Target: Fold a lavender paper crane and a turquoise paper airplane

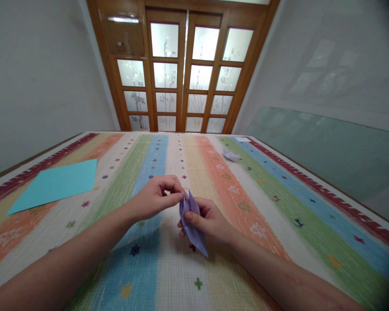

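Observation:
A piece of folded purple paper (194,229), narrow and pointed at its lower end, is held over the middle of the striped tablecloth. My right hand (210,218) grips it along its side, thumb pressed on the near face and fingers behind. At its upper left edge, my left hand (160,196) pinches the paper between thumb and fingertips. The fingers partly cover the folds, so the exact folded shape cannot be made out.
Flat turquoise paper (56,183) lies at the left. A small folded pale paper piece (231,155) sits farther back on the right, with a white slip (243,139) near the far edge. The striped tablecloth (178,280) covers the table; wooden glazed doors (186,69) stand beyond.

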`<state>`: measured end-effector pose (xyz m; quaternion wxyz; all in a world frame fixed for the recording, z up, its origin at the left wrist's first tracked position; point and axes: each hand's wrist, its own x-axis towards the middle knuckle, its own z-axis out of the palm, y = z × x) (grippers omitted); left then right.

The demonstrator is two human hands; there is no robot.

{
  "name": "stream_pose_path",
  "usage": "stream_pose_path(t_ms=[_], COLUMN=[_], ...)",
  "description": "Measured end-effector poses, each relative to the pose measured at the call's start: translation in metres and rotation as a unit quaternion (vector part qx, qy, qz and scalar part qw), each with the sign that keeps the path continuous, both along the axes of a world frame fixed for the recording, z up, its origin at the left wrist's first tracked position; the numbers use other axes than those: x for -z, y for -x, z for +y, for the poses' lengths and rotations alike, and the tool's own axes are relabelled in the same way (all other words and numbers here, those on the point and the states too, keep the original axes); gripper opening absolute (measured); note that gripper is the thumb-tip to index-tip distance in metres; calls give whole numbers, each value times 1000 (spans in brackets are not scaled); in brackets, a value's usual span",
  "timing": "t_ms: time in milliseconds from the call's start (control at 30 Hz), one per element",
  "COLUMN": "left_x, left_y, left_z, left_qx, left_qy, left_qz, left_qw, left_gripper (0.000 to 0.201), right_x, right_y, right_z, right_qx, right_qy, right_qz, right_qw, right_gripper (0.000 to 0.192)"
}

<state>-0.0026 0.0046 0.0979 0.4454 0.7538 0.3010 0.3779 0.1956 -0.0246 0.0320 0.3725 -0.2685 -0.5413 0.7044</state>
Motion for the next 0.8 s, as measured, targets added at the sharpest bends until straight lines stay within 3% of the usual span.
stream_pose_path(t_ms=[167, 300, 500, 800], left_x=[6, 8, 11, 17], left_y=[-2, -4, -6, -2], left_z=[0, -1, -2, 6], left_qx=[-15, -23, -17, -10], left_qy=[14, -24, -34, -54], left_qz=[5, 4, -17, -5], left_qw=[1000, 999, 999, 998], left_gripper=[21, 18, 15, 13], right_x=[1, 0, -6, 2], right_y=[0, 2, 6, 3], right_z=[-1, -4, -6, -3], right_qx=[32, 55, 94, 101], right_qy=[-33, -56, -105, -140], right_qz=[-28, -11, 55, 26], right_qw=[999, 997, 989, 985], right_gripper=[34, 32, 58, 39])
